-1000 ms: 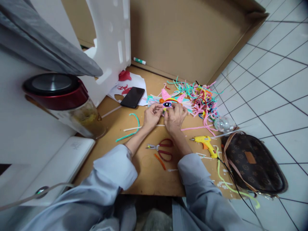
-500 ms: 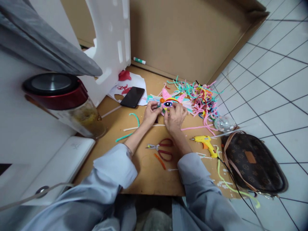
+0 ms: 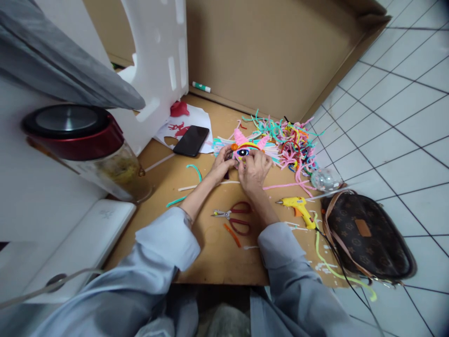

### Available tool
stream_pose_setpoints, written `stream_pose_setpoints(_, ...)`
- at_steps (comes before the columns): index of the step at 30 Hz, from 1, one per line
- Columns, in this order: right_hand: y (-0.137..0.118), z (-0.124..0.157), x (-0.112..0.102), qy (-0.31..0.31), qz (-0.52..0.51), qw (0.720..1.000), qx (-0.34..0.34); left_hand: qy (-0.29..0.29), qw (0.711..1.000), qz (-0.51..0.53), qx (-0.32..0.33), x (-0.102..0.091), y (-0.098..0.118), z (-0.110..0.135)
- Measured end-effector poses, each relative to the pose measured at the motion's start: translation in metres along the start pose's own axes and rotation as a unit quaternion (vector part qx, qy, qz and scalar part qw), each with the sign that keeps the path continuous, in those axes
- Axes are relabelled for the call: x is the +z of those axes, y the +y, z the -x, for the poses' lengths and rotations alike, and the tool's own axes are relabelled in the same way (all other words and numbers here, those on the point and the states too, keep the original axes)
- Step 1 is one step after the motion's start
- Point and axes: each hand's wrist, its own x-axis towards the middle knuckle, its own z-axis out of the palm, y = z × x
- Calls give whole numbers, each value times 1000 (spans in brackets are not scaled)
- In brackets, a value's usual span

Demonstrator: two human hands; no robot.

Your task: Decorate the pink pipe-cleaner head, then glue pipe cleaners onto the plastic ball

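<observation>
Between my hands is a colourful pipe-cleaner figure (image 3: 242, 152) with a large blue-rimmed eye, pink pointed ears and an orange ball at its side. My left hand (image 3: 223, 163) grips its left edge, fingers curled round it. From the right, my right hand (image 3: 255, 168) pinches its lower part just under the eye; the fingertips are partly hidden. Pale blue, white and pink pipe cleaners (image 3: 271, 150) lie behind the figure. Below my hands, red-handled scissors (image 3: 233, 215) rest on the brown tabletop (image 3: 217, 262) beside an orange strip (image 3: 232, 235).
A yellow glue gun (image 3: 298, 209) and a brown handbag (image 3: 372, 238) lie on the right. Tangled pipe cleaners (image 3: 298, 145) are heaped at the back right, near a clear plastic ball (image 3: 325, 179). A phone (image 3: 191, 141) lies back left; a red-lidded jar (image 3: 87, 150) stands far left.
My left hand has turned slightly, its fingers now further round the figure's left side. The right hand keeps nearly the same pinch. The whole view has shifted a little.
</observation>
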Motion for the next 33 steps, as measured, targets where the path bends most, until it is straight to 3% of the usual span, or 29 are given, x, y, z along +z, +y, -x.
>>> stream_pose_setpoints(6, 0, 1, 1, 11, 14, 1000, -10, 22, 1000, -3, 13, -1, -4, 0)
stream_pose_setpoints(11, 1, 2, 2, 28, 23, 999, -23, 5, 1000, -2, 20, -3, -8, -2)
stream_pose_setpoints(17, -1, 5, -1, -14, -10, 1000, -6, 3, 1000, -12, 25, -2, -9, -1)
stream_pose_setpoints(21, 1, 7, -4, 17, -51, 999, -3, -6, 999, -17, 37, -1, -8, 0)
stream_pose_setpoints(27, 23, 13, -4, 128, -83, 984, 90, 6, 999, -23, 42, 2, -11, 0)
stream_pose_setpoints(30, 34, 18, 2, 124, -123, 976, 128, 5, 998, -38, 57, 2, -12, 0)
stream_pose_setpoints(33, 36, 22, 9, 82, -197, 968, 130, -1, 996, -54, 65, 1, -13, 0)
